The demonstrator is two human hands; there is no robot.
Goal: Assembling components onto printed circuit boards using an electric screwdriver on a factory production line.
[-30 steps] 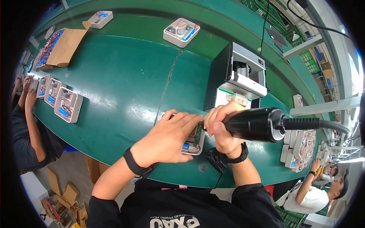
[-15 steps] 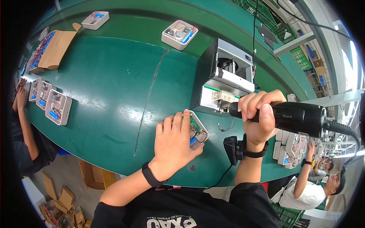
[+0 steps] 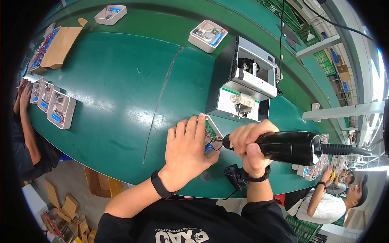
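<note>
Case (image 3: pixel 215 125) is steadied by spread left hand (image 3: pixel 184 141), driver (image 3: pixel 287 148) gripped in right hand (image 3: pixel 253 143); for likely screwing, alignment is needed.

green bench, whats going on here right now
A person's left hand lies over an open white case with a circuit board and wires inside. Their right hand grips a black corded tool, its front end by the case's right side; whether they touch is unclear. A grey and black machine stands just beyond on the green bench, and three more open cases sit off to the left.
</note>
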